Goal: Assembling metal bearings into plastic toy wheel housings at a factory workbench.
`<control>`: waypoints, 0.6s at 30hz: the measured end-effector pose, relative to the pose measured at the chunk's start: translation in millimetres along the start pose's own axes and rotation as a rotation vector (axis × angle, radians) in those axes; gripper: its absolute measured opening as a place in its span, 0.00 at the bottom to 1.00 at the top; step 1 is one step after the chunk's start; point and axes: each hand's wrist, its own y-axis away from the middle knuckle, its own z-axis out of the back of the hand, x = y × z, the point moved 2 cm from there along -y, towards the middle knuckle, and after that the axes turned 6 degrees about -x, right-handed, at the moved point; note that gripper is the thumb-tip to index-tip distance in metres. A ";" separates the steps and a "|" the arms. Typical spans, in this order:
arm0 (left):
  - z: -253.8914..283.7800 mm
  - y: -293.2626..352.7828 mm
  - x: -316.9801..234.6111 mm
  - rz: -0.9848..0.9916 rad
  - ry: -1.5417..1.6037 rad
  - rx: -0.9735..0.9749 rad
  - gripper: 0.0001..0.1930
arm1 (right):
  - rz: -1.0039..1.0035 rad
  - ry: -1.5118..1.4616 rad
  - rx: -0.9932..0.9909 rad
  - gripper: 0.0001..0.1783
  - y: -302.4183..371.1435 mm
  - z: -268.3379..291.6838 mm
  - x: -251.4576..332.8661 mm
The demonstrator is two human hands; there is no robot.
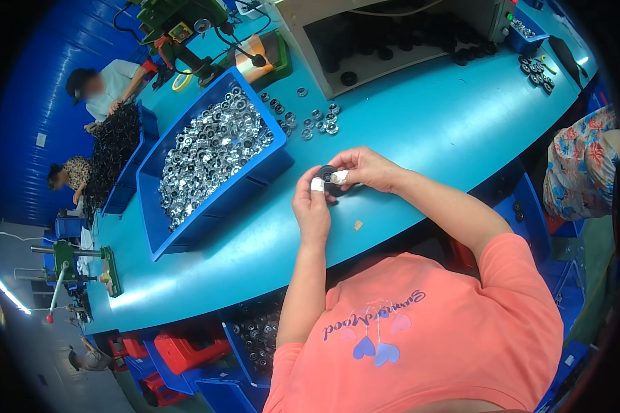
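Both my hands meet over the table, pinching a small black wheel point(327, 172) between them. My left hand point(311, 210) grips its left side, with white tape round the thumb. From the right, my right hand point(372, 168) closes on the same wheel, its thumb also wrapped in white tape. Fingers cover part of the wheel's rim. Beyond my hands, several loose shiny metal round parts point(319, 122) lie on the table, some with dark centres. A large blue bin point(251, 189) heaped with similar silver parts point(210, 155) stands to the left.
The turquoise table point(420, 124) carries an open-fronted pale cabinet point(399, 79) with black wheels inside and at its edge. A green bench press point(186, 34) stands behind the bin. More black wheels point(536, 74) lie far right. Other people sit at left and right; red stools point(189, 347) stand below.
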 end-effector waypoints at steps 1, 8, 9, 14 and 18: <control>0.6 0.2 -1.2 -0.009 -0.013 -0.012 0.14 | -0.015 -0.009 -0.010 0.19 0.8 -2.5 3.1; 1.4 0.5 3.9 -0.122 -0.167 0.005 0.14 | 0.089 -0.052 -0.017 0.23 -1.8 2.9 -2.8; 1.9 -0.4 3.8 -0.084 -0.144 0.014 0.14 | 0.079 -0.051 -0.018 0.23 -1.8 3.2 -3.4; 4.1 -0.1 4.2 -0.045 -0.085 0.011 0.15 | 0.021 -0.128 -0.048 0.25 1.6 -1.6 1.0; -6.2 5.8 1.7 -0.245 -0.226 0.027 0.22 | 0.018 -0.192 -0.036 0.26 1.4 2.5 1.7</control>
